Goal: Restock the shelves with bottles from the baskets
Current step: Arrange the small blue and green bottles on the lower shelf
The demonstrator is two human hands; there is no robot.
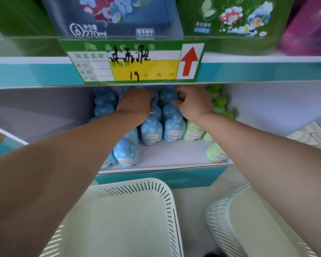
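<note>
Two white slotted baskets sit nearest, the left basket point(130, 190) and the right basket point(219, 206), side by side below the shelf. Just beyond, the lower shelf point(174, 156) carries blue bottles point(152, 132) in rows, with green bottles point(193, 131) lined up just beside them on the right. Both arms reach in over the front rows. The left hand point(135, 102) is in deep, fingers curled round a back-row bottle point(157, 96). The right hand point(193, 102) curls its fingers against the cap of a neighbouring blue one, but whether it truly holds it, I cannot tell. Above, a green price tag point(135, 62) reads 19 beside a red arrow point(189, 61). Farthest up, a blue pack point(119, 15) and a green pack point(230, 15) stand on the upper shelf.
</note>
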